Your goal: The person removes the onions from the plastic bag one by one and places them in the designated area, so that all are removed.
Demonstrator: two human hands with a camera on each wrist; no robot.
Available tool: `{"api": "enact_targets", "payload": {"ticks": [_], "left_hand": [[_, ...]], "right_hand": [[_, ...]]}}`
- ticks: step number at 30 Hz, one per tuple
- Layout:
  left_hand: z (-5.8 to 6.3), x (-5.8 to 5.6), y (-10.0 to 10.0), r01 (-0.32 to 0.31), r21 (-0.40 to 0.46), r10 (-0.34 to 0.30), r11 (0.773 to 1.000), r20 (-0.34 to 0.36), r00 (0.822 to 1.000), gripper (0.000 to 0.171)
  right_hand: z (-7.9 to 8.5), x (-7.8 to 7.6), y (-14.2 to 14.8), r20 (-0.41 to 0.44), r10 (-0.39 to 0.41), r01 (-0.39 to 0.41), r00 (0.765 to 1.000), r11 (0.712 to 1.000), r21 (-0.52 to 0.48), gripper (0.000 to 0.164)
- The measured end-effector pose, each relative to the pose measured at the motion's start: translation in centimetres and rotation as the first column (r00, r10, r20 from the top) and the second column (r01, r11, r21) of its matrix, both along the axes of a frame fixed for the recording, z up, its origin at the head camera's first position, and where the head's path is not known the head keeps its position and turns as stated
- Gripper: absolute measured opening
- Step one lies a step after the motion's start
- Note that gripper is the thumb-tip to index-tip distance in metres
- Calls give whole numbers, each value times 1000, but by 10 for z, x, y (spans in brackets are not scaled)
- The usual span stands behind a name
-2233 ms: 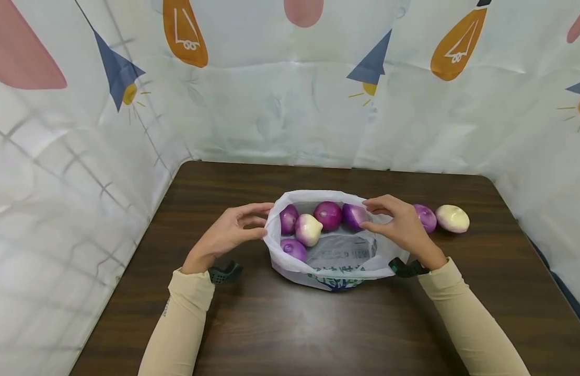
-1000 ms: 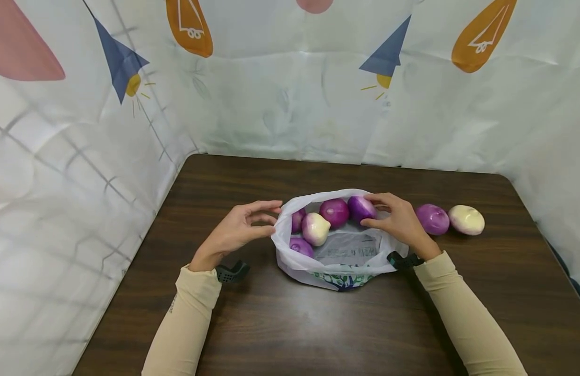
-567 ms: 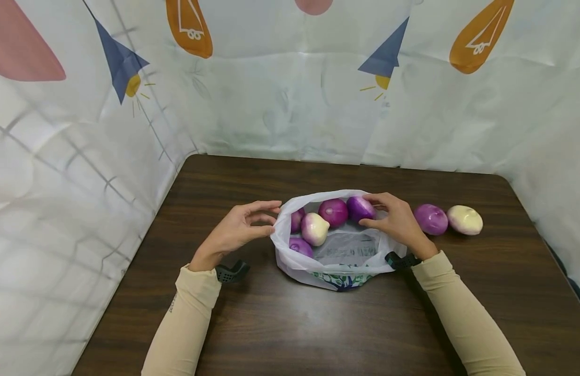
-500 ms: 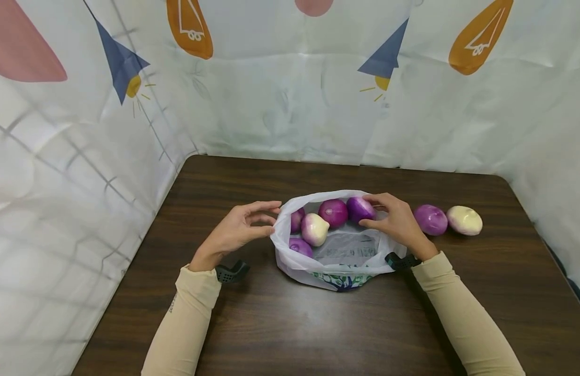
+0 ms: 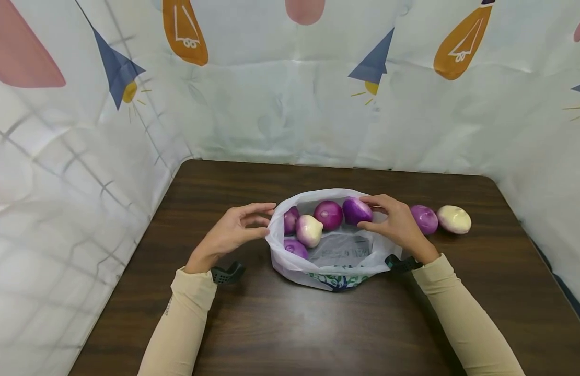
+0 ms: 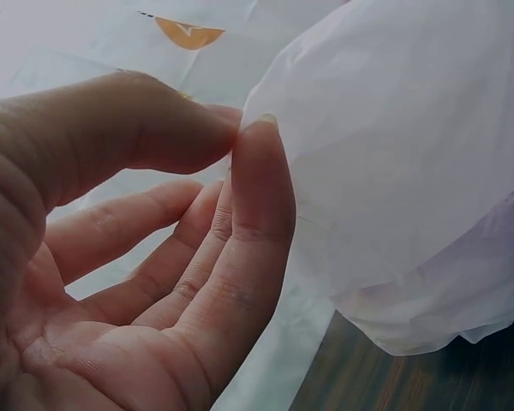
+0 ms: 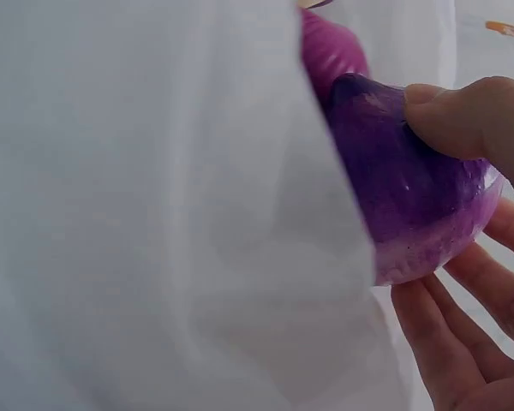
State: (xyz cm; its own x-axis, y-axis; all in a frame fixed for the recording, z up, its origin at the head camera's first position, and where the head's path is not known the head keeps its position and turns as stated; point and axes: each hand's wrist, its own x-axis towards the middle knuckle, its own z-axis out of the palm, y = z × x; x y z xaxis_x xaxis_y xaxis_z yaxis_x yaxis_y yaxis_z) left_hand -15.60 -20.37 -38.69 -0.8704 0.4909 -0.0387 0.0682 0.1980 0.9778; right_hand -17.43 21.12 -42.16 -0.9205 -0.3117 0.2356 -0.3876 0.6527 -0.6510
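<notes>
A white plastic bag [image 5: 290, 266] with a green and blue print stands open on the table, several onions inside. My left hand [image 5: 233, 230] pinches the bag's left rim between thumb and fingertip, plain in the left wrist view. Within the bag at the back right, my right hand [image 5: 397, 224] grips a dark purple onion [image 5: 357, 210]; the right wrist view shows thumb and fingers around this onion [image 7: 403, 180], partly covered by the bag wall. Beside it lie a reddish-purple onion [image 5: 328, 214], a pale onion [image 5: 309, 231] and purple onions by the left wall, including one [image 5: 296, 248] nearer the front.
To the right of the bag, a purple onion [image 5: 424, 219] and a whitish onion [image 5: 454, 219] lie side by side on the dark wooden table [image 5: 290, 329]. Printed white sheeting [image 5: 290, 115] hangs behind the table and at its sides.
The dark purple onion in my right hand, partly covered 2.2 seconds ago, shows more fully and sits slightly higher. My left hand keeps its place at the rim. The head view has shifted slightly.
</notes>
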Motion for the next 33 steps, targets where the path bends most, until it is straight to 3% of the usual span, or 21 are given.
{"api": "enact_targets", "payload": {"ticks": [12, 17, 27, 33], "left_hand": [[1, 1, 0, -21, -61, 23, 998, 36, 999, 60], [2, 2, 0, -28, -72, 32, 997, 42, 999, 60], [1, 1, 1, -22, -62, 25, 998, 47, 999, 62], [0, 1, -1, -14, -75, 16, 997, 32, 999, 62]], "right_hand": [[20, 19, 15, -33, -15, 13, 999, 999, -50, 61], [28, 27, 27, -42, -59, 58, 997, 998, -30, 59], [39, 40, 48, -16, -137, 134, 990, 983, -129, 58], [44, 48, 62, -45, -190, 183, 981, 974, -133, 58]]}}
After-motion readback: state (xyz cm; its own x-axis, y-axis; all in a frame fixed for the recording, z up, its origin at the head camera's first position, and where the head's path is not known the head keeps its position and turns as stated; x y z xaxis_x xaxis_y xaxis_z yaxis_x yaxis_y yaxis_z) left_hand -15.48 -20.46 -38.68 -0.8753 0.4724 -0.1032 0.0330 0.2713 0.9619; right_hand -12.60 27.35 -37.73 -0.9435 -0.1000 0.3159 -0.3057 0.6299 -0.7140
